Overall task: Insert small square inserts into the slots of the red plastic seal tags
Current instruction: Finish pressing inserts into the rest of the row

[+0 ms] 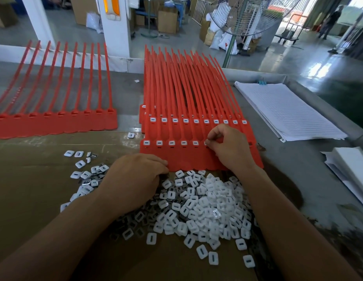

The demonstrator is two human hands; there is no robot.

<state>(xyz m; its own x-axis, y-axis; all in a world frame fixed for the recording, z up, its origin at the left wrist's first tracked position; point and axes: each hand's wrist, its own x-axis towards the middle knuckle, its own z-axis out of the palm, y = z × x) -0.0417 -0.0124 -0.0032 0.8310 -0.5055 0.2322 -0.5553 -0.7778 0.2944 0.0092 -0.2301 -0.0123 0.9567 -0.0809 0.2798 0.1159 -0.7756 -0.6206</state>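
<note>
A strip of joined red seal tags (182, 157) lies on top of a stack in front of me, with several white square inserts (171, 142) seated in its slots. My right hand (227, 147) rests on the strip's right part, and its fingertips pinch a white insert at a slot. My left hand (134, 179) lies palm down, fingers curled, at the strip's near left edge, over the heap of loose white inserts (205, 207). What its fingers hold is hidden.
A second strip of red tags (54, 122) with empty slots lies at the left. Stacked lined paper sheets (286, 110) sit at the right, more white sheets (351, 161) at the far right. Brown cardboard (34, 179) covers the table. A standing fan (241, 17) is behind.
</note>
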